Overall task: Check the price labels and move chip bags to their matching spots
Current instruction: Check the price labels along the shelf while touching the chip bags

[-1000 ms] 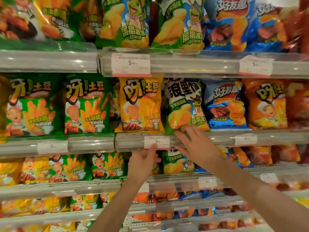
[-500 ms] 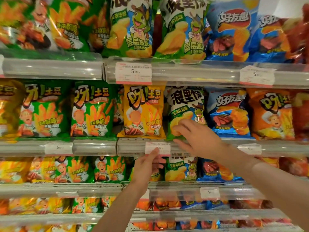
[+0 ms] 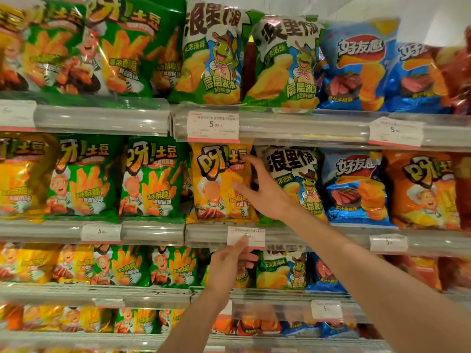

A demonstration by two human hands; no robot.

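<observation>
Yellow chip bag [image 3: 220,184] under right hand [image 3: 265,192]; left hand [image 3: 226,263] on price label [image 3: 251,237]

Store shelving [image 3: 102,121] in stacked tiers, each fronted by a clear plastic rail [image 3: 305,128] catching soft glare from overhead light. Pale wall [image 3: 433,11] or ceiling showing at the upper right corner above the top tier. Lower tiers [image 3: 76,291] blurred toward the bottom edge. No floor or window in view.
</observation>
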